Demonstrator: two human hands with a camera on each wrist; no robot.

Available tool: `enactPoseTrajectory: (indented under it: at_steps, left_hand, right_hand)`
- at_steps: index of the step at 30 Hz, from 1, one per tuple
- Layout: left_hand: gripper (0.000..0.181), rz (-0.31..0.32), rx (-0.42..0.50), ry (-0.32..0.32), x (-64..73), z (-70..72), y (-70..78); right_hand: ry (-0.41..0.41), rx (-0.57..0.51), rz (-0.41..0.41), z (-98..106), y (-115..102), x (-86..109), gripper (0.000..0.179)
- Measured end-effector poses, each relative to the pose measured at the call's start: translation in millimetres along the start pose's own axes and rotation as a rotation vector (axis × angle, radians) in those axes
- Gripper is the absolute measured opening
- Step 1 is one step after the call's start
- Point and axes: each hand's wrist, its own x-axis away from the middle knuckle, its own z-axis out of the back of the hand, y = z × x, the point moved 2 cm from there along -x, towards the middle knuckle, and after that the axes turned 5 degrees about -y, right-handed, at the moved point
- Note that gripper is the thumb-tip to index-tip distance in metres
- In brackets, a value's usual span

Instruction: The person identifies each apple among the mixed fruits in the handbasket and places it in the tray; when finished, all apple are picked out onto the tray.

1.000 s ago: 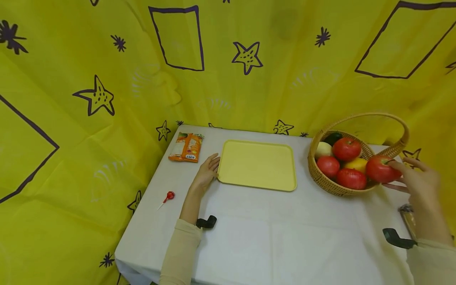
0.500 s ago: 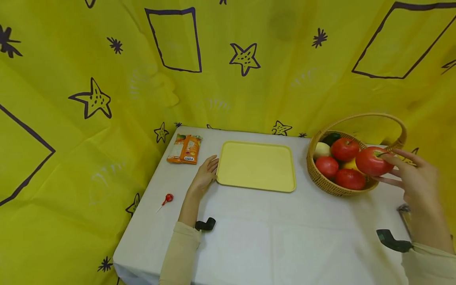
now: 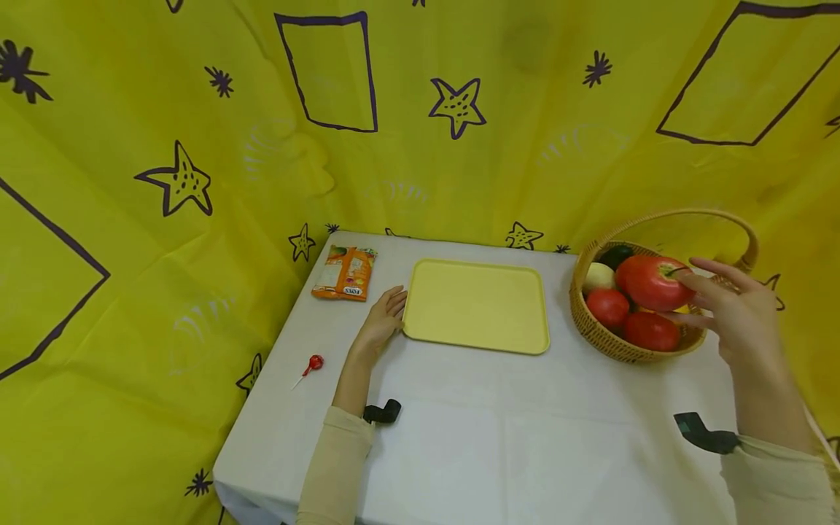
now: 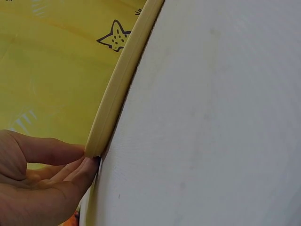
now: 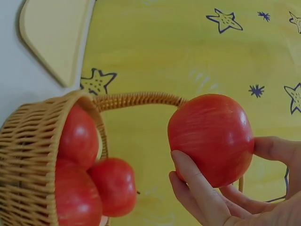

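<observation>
My right hand (image 3: 744,310) holds a red apple (image 3: 656,283) with a stem above the wicker basket (image 3: 607,341). In the right wrist view the thumb and fingers span the apple (image 5: 211,141), which appears apart from the fruit in the basket. My left hand (image 3: 383,319) is at the near left corner of a yellow tray (image 3: 475,302) lying on the table. The left wrist view shows the thumb on top of the tray's rim (image 4: 117,89) and the fingers beneath, pinching it.
The basket bears more red fruit (image 3: 650,332), a pale round one (image 3: 599,277) and a dark green one (image 3: 615,255), under a tall arched handle. An orange snack packet (image 3: 345,273) and a red lollipop (image 3: 315,362) lie at the left of the white-covered table (image 3: 453,437). Yellow curtain (image 3: 394,168) closes the back.
My right hand has carried the apple leftward from the basket's right side to over its middle. The left hand has stayed at the tray's corner.
</observation>
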Motion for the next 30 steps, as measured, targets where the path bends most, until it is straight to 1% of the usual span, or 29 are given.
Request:
enactPoseTrajectory:
  at_steps: [4, 8, 12, 17, 19, 24, 27, 30]
  left_hand:
    - [0.089, -0.002, -0.001, -0.005, -0.8, 0.7, -0.3]
    - [0.088, 0.006, -0.010, -0.008, -1.1, 1.3, -0.8]
    - [0.087, 0.010, -0.013, -0.006, -1.1, 1.0, -1.2]
    - [0.086, 0.009, -0.009, -0.002, -1.2, 0.5, -2.0]
    - [0.086, 0.010, -0.009, -0.001, -1.0, 0.5, -2.1]
    - [0.086, 0.008, -0.005, -0.004, 0.1, 0.2, -1.4]
    - [0.086, 0.008, -0.007, -0.006, 0.7, -0.1, -0.8]
    - [0.086, 0.014, -0.011, -0.006, 1.1, 0.0, -0.5]
  right_hand:
    - [-0.018, 0.027, 0.010, -11.1, -2.7, -2.5, 0.021]
    - [-0.071, 0.035, 0.026, -24.3, -5.5, -5.0, 0.021]
    - [-0.094, 0.086, 0.037, -39.9, -7.2, -7.4, 0.020]
    - [-0.140, 0.078, 0.052, -60.6, -5.7, -13.3, 0.022]
    - [-0.161, 0.053, 0.048, -68.0, -4.3, -15.6, 0.023]
    - [-0.173, 0.085, 0.041, -85.0, -1.1, -19.3, 0.027]
    - [-0.172, 0.137, 0.047, -96.0, 0.9, -21.7, 0.030]
    - [-0.180, 0.165, 0.032, -106.5, 4.0, -24.8, 0.035]
